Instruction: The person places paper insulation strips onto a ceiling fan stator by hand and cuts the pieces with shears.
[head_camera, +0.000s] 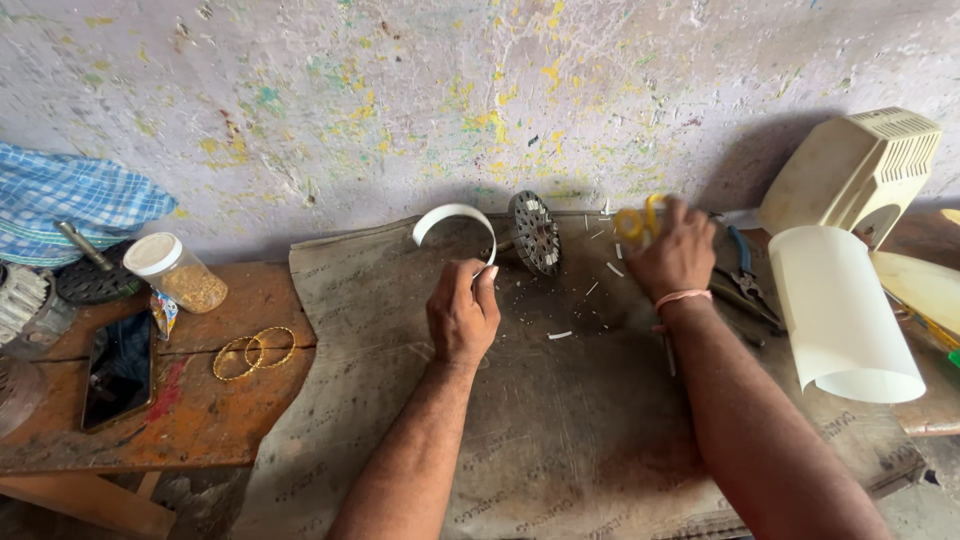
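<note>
Centrally, left hand (462, 312) fingers pinch a curved white strip (452, 217); right hand (677, 255) fingers grip yellow scissors (636, 220); cutting well needs the strip kept steady.

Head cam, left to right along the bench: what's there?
Blue checked cloth → phone → lidded jar → gold bangles → left hand holding white strip → metal disc → right hand on yellow-handled scissors → pliers → rolled white sheet

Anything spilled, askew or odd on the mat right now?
Small white offcuts lie scattered on the brown mat, between the left hand holding a curved white strip and the right hand on yellow-handled scissors. Nothing else stands out.
</note>
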